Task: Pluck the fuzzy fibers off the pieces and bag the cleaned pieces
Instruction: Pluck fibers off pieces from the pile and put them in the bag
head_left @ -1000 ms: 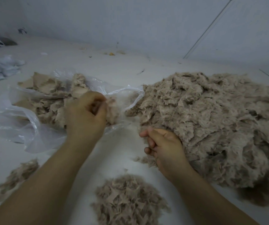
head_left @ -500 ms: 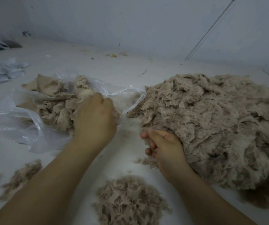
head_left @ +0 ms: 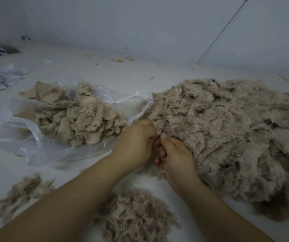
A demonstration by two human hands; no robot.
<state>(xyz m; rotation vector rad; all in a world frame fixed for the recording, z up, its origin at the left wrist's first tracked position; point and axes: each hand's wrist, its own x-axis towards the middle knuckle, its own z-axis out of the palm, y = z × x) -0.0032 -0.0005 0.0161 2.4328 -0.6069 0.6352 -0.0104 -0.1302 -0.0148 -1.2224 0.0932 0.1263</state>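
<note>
At the far left we see crumpled pale blue-grey sheets (head_left: pixel 2 79) bunched on the white surface (head_left: pixel 88 70), and nearer to us a loose scatter of tan scraps (head_left: pixel 23 191). Next comes a thin, clear plastic bag (head_left: pixel 26 137), wrinkled and glossy, lying on its side with its mouth open toward the right; inside it sit flat, ragged beige cleaned pieces (head_left: pixel 81 117). Our left hand (head_left: pixel 135 142) is curled into a loose fist at the near edge of the big heap, knuckles up, and we cannot tell what its hidden fingertips hold. Just beside it, touching or nearly so, our right hand (head_left: pixel 175 154) has its fingers bent and its thumb raised, pressed into the fuzz; whether it pinches a piece is not visible. Below the wrists lies a small mound of spiky plucked fibers (head_left: pixel 136 215). To the right spreads the large shaggy pile of fuzzy pieces (head_left: pixel 227 133), soft and matted. Behind stands a plain pale wall (head_left: pixel 140 23), crossed by a thin slanted rod (head_left: pixel 222 30).
</note>
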